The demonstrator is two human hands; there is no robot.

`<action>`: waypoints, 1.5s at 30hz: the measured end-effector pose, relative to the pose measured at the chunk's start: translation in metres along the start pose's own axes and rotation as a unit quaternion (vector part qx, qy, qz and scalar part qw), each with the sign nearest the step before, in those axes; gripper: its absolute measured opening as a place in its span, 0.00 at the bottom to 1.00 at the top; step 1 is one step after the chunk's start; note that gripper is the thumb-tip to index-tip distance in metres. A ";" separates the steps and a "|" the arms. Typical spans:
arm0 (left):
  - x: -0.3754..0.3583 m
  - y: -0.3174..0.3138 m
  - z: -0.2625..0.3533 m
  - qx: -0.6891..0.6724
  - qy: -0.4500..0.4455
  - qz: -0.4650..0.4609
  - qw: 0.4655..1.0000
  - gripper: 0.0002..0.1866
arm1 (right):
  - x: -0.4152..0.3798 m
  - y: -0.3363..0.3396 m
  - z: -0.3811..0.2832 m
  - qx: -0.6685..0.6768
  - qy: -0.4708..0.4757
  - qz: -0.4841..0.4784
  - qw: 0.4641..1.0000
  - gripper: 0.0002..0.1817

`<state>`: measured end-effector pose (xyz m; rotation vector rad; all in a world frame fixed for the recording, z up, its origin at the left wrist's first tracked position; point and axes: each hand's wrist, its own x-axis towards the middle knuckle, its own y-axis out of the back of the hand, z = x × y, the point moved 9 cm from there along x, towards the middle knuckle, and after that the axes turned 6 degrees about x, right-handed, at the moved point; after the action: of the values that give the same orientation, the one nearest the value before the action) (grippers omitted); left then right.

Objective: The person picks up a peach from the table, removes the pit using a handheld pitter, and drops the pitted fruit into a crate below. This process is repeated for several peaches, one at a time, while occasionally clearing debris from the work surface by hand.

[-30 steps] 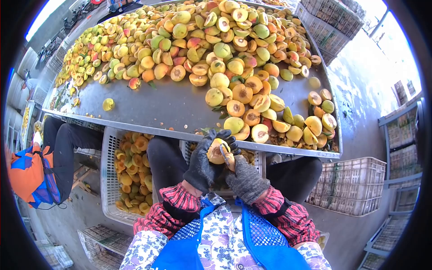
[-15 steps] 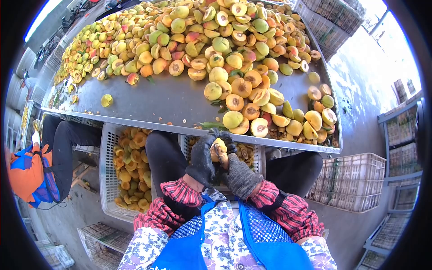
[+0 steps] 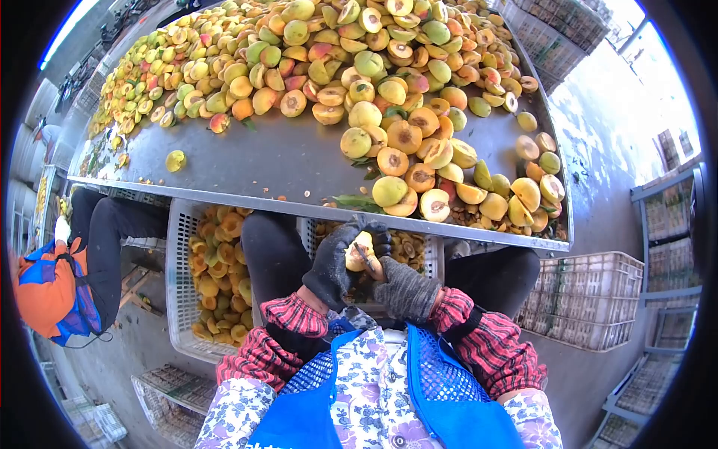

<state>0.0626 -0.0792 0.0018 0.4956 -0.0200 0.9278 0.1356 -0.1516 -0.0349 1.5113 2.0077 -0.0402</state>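
Observation:
My left hand (image 3: 333,262), in a dark glove, is closed around a yellow peach half (image 3: 357,253) just below the table's front edge. My right hand (image 3: 406,288), in a grey knitted glove, grips a small tool (image 3: 368,260) whose narrow end touches the cut face of the peach. The tool's handle is mostly hidden in the glove. Beyond my hands, a metal table (image 3: 277,165) bears a large heap of halved peaches (image 3: 404,138). Beneath my hands is a crate (image 3: 432,262) with cut fruit in it.
A white crate of peach halves (image 3: 217,262) stands left of my legs. An empty-looking crate (image 3: 582,299) stands at the right. A co-worker in orange and blue (image 3: 52,288) sits at the far left. Stacked crates (image 3: 542,41) stand beyond the table's right side.
The peach half has turned so its pale cut face shows more, and the tool lies across it. My right forearm has shifted slightly right. The view has moved a little.

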 end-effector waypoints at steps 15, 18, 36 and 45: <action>-0.012 -0.041 -0.050 -0.469 0.236 -0.083 0.847 0.18 | -0.024 -0.017 -0.050 -0.169 0.385 -0.043 0.907 0.10; -0.015 -0.047 -0.061 -0.562 0.237 -0.068 0.790 0.20 | -0.013 -0.010 -0.036 0.121 0.294 -0.065 0.946 0.09; -0.023 0.050 -0.034 -0.190 0.216 0.118 0.950 0.09 | -0.025 -0.024 0.042 0.447 -0.098 -0.109 0.882 0.19; -0.055 0.232 -0.053 0.373 0.283 0.230 0.854 0.18 | 0.008 -0.039 0.109 -0.120 -0.161 -0.096 0.975 0.23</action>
<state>-0.1599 0.0169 0.0351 0.9386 0.8208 1.5308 0.1496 -0.1994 -0.1401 1.0814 1.8146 -0.1101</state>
